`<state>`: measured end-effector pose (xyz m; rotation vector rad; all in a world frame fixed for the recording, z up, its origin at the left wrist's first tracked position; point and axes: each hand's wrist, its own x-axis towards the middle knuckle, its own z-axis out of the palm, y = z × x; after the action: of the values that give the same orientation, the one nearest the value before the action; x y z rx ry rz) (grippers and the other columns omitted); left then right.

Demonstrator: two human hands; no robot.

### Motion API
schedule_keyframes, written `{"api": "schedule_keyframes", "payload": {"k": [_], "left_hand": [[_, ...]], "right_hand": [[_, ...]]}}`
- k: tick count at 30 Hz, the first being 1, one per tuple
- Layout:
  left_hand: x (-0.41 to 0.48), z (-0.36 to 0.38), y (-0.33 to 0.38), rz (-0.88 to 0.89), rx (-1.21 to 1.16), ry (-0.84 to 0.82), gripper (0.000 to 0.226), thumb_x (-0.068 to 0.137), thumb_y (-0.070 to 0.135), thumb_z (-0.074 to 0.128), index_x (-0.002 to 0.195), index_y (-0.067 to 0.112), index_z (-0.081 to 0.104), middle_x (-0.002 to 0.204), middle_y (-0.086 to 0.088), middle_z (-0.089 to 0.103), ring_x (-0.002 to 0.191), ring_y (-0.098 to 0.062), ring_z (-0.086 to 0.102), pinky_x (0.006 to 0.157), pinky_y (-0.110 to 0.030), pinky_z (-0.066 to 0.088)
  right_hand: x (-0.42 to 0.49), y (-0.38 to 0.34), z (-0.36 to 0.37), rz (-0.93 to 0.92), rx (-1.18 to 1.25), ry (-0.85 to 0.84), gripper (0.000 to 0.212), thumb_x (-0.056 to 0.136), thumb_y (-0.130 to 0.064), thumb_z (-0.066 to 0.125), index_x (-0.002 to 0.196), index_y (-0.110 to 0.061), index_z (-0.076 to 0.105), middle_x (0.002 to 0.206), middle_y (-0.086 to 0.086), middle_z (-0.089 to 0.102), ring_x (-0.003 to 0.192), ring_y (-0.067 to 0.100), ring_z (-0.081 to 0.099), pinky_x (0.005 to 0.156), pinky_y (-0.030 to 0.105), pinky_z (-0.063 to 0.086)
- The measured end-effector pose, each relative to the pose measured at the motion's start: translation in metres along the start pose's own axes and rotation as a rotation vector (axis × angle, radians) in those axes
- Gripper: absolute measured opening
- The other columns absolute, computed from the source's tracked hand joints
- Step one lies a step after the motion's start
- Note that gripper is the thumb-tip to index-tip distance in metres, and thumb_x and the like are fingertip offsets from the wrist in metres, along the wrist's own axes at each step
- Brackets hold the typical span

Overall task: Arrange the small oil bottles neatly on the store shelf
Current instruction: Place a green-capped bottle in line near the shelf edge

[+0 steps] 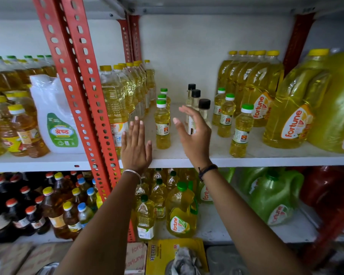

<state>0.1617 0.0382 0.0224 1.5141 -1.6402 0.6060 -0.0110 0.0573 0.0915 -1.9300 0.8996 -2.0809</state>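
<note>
On the white middle shelf [187, 158] stand small oil bottles with green caps. One row of three runs back from the front bottle [162, 124] at centre left. Three more green-capped bottles [241, 131] stand loosely at centre right. Between the two groups are three small clear bottles with dark caps [204, 109]. My left hand [135, 143] is flat and open at the shelf edge, left of the front bottle and apart from it. My right hand [195, 133] is open, fingers spread, in front of the dark-capped bottles, partly hiding them; it holds nothing.
Tall yellow-capped oil bottles [117, 96] line the left of this bay beside a red slotted upright [83, 96]. Large Fortune jugs [292, 112] fill the right side. The lower shelf holds more jugs and bottles [181, 211]. A white canister [58, 114] stands in the left bay.
</note>
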Motion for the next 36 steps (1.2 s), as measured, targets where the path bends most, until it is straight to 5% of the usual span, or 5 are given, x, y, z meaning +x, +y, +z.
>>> {"api": "schedule_keyframes", "payload": {"k": [4, 8, 15, 20, 36], "left_hand": [[-0.003, 0.003, -0.012, 0.000, -0.014, 0.014, 0.061, 0.097, 0.032, 0.024, 0.149, 0.001, 0.019, 0.158, -0.013, 0.014, 0.146, -0.017, 0.001, 0.118, -0.034, -0.005], [-0.003, 0.009, -0.020, 0.022, -0.015, 0.038, 0.062, 0.096, 0.030, 0.026, 0.150, 0.002, 0.015, 0.158, -0.010, 0.010, 0.147, -0.016, -0.001, 0.119, -0.035, -0.005], [-0.004, 0.010, -0.025, 0.067, -0.027, 0.040, 0.062, 0.095, 0.029, 0.025, 0.150, 0.004, 0.009, 0.157, -0.010, 0.006, 0.147, -0.018, -0.001, 0.119, -0.035, -0.005], [-0.004, 0.010, -0.025, 0.073, -0.026, 0.027, 0.062, 0.096, 0.030, 0.025, 0.150, 0.006, 0.007, 0.158, -0.009, 0.004, 0.147, -0.018, -0.002, 0.118, -0.035, -0.006], [-0.006, 0.009, -0.028, 0.067, -0.059, -0.021, 0.062, 0.097, 0.030, 0.025, 0.152, 0.008, 0.006, 0.160, -0.006, 0.000, 0.148, -0.020, -0.002, 0.119, -0.035, -0.005]], "right_hand": [[0.000, 0.012, 0.024, 0.192, 0.033, -0.093, 0.030, 0.088, -0.017, 0.062, 0.117, -0.008, 0.059, 0.117, 0.006, 0.067, 0.110, 0.010, 0.058, 0.092, 0.004, 0.038], [0.014, 0.026, 0.043, 0.344, 0.025, -0.113, 0.030, 0.090, -0.018, 0.059, 0.118, -0.010, 0.056, 0.122, 0.006, 0.064, 0.114, 0.015, 0.056, 0.096, 0.023, 0.043], [0.045, 0.045, 0.067, 0.572, 0.034, -0.289, 0.043, 0.089, -0.031, 0.060, 0.126, -0.012, 0.050, 0.130, 0.008, 0.058, 0.116, 0.020, 0.056, 0.100, 0.036, 0.045], [0.049, 0.044, 0.071, 0.583, 0.131, -0.335, 0.027, 0.088, -0.026, 0.060, 0.113, -0.014, 0.063, 0.108, 0.006, 0.068, 0.098, 0.019, 0.064, 0.091, 0.037, 0.050], [0.050, 0.036, 0.061, 0.595, 0.146, -0.238, 0.023, 0.082, -0.022, 0.068, 0.103, -0.013, 0.069, 0.095, 0.002, 0.071, 0.083, 0.010, 0.066, 0.071, 0.023, 0.050]]}}
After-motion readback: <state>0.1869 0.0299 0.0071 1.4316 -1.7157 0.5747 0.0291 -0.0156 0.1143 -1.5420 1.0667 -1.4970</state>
